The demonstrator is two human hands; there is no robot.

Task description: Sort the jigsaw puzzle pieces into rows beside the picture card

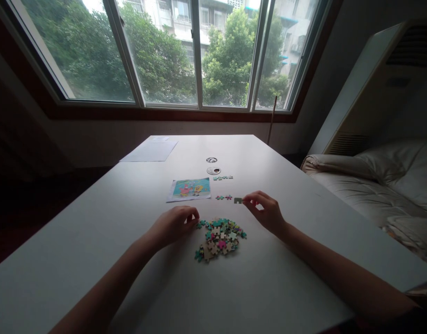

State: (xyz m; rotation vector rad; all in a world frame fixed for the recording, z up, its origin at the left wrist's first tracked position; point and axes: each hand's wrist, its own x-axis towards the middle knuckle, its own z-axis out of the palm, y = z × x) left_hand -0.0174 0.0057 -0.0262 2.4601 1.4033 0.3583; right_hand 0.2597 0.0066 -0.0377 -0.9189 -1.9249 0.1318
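Observation:
A heap of loose jigsaw pieces [219, 239] lies on the white table [130, 232] in front of me. My left hand [175, 225] rests at the heap's left edge, fingers curled together on the pieces there; what they hold is hidden. My right hand [265, 211] is right of the heap and pinches a single green puzzle piece [237, 200] against the tabletop. Just left of that piece lies a short joined row of pieces [223, 197]. Another joined row [223, 177] lies farther back. A colourful cartoon reference picture [190, 189] lies flat to the left of the rows.
Two small round lids or discs [213, 170] [211, 160] sit behind the rows. A sheet of paper [150, 150] lies at the table's far left. A bed with pale bedding [380, 185] stands to the right. A wide window [199, 51] fills the far wall.

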